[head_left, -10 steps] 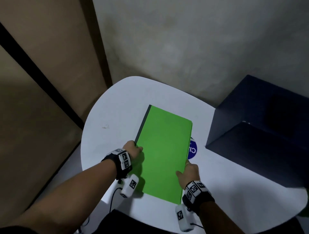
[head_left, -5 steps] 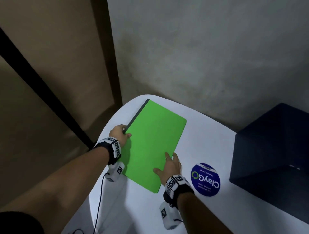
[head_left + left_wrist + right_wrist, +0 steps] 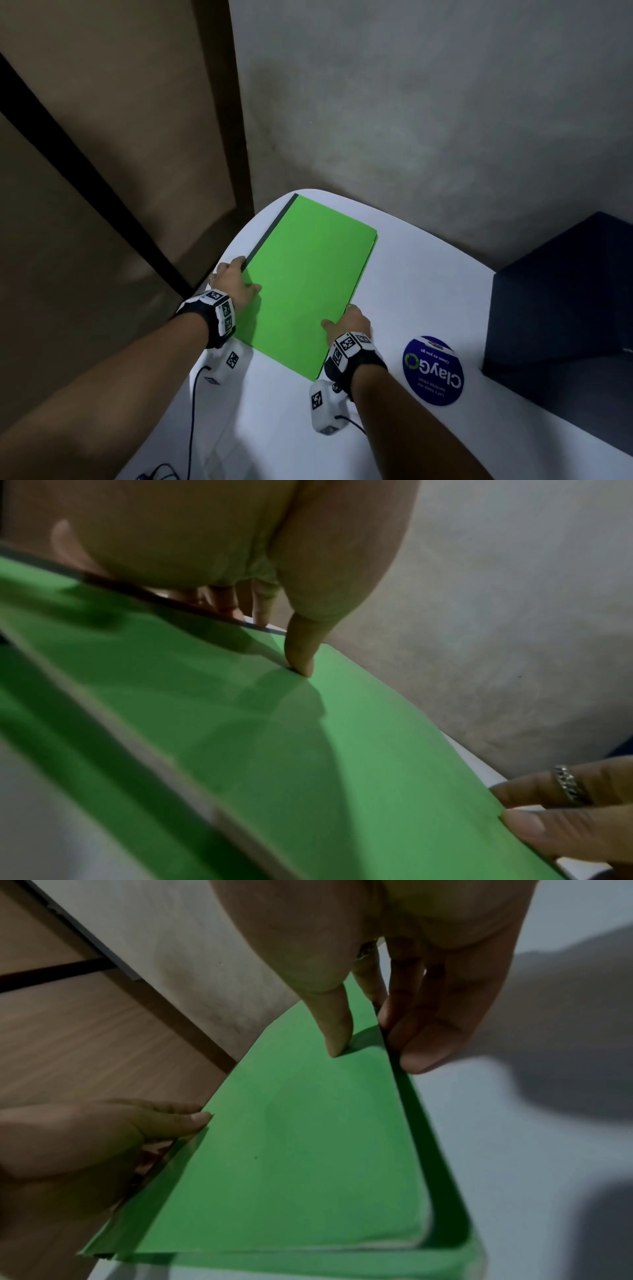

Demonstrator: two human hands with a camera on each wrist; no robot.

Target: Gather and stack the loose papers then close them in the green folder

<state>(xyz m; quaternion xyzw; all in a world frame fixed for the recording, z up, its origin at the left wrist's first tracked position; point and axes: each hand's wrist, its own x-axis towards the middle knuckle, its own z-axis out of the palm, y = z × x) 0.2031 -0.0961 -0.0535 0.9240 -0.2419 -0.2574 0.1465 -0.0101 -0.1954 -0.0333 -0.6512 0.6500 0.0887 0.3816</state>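
The green folder [image 3: 308, 284] lies closed on the white table [image 3: 411, 281], its dark spine toward the left. My left hand [image 3: 236, 284] grips the spine edge, with the thumb [image 3: 301, 664] pressing on the cover and the fingers curled behind the edge. My right hand [image 3: 349, 322] pinches the opposite long edge near the front corner: the thumb [image 3: 337, 1042] is on top, the fingers [image 3: 411, 1053] against the side. A pale paper edge [image 3: 377, 1246] peeks from under the cover; the rest of the papers are hidden inside.
A round blue sticker [image 3: 433, 371] is on the table right of my right wrist. A dark blue box [image 3: 565, 308] stands at the right. The table's rounded edge runs just left of the folder, close to a wooden panel [image 3: 102, 171] and the grey wall.
The folder has slid away from the blue sticker toward the far left of the table. My right hand lay flat on the cover half a second ago and now pinches the edge.
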